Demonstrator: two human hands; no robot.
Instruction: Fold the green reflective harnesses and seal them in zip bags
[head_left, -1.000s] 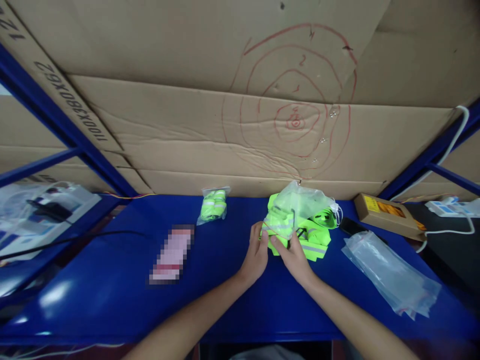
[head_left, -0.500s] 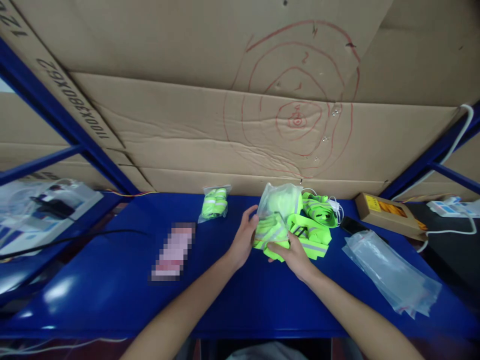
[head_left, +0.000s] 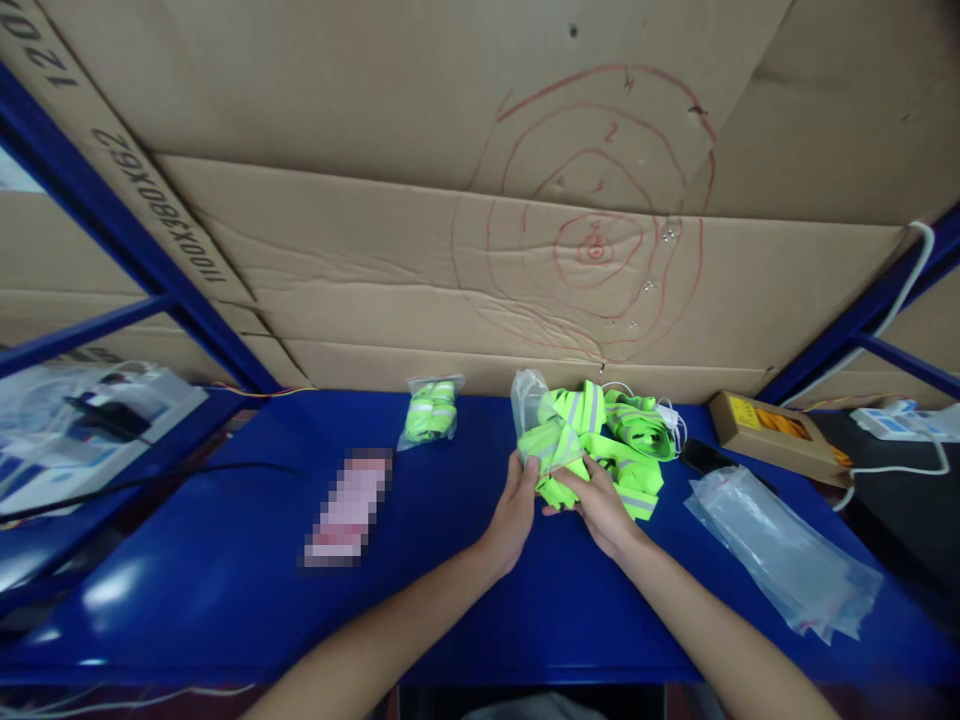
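Both my hands grip a folded neon-yellow reflective vest [head_left: 559, 445] over the blue table [head_left: 225, 560]. My left hand [head_left: 516, 505] pinches its near left edge and my right hand [head_left: 600, 503] holds its near right edge. A clear plastic bag [head_left: 527, 392] stands crumpled behind the vest on the left. More neon-yellow vests [head_left: 637, 440] lie heaped just right of my hands. A bagged vest [head_left: 430, 410] lies alone further left at the back.
A stack of clear plastic bags [head_left: 780, 550] lies at the right. A brown carton [head_left: 780, 435] and a black phone [head_left: 701, 457] sit at the back right. A pink blurred item [head_left: 346, 505] lies left of centre. Cardboard sheets [head_left: 480, 200] wall off the back.
The clear bag that covered the vest pile has slid off to the left and back. The vest in my hands now stands uncovered, and both hands have closed in on its near edge.
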